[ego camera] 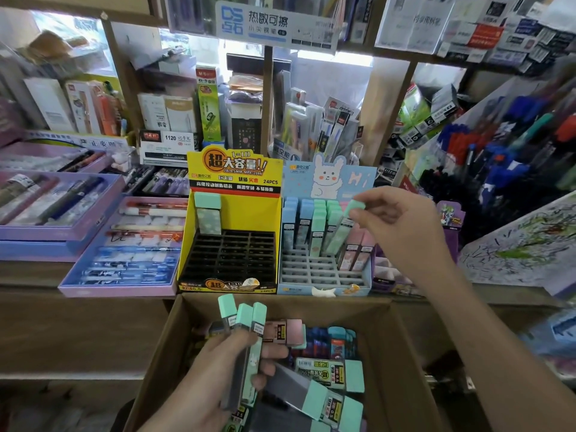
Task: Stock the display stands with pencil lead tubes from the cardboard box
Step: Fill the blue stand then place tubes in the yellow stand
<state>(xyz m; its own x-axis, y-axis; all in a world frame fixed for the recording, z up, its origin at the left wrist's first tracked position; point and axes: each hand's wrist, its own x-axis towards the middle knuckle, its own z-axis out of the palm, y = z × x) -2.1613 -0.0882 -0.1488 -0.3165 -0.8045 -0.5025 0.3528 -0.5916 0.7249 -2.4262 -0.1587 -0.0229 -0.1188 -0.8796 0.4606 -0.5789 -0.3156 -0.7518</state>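
Gripping a fan of mint-capped pencil lead tubes (pixel 243 319), the left grip (pixel 212 385) sits nearest, at 6 o'clock in the view, with its fingers curled round the bundle. Three caps stand clear above the fingers, their long axes pointing to about 12 o'clock. How many more tubes lie behind them in the palm cannot be told. Around it is the cardboard box (pixel 170 335), its near edge cut off by the frame. Loose tubes (pixel 327 372) lie flat inside in a jumble, pointing every way, the lower ones buried.

Farther out, at 2 o'clock, the right grip (pixel 402 226) pinches a single mint tube (pixel 341 232) by its cap. That tube is tilted, cap toward 1 o'clock and foot toward 7 o'clock, down among the green row of the blue display stand (pixel 311 274). Its neighbours hide whether the foot is seated in a slot. Blue, green and pink tubes stand upright in the back rows. Just beside it at 9 o'clock, the yellow display stand (pixel 232 194) holds one upright mint tube (pixel 208 215) in its back-left corner. The shelves beyond are blurred.
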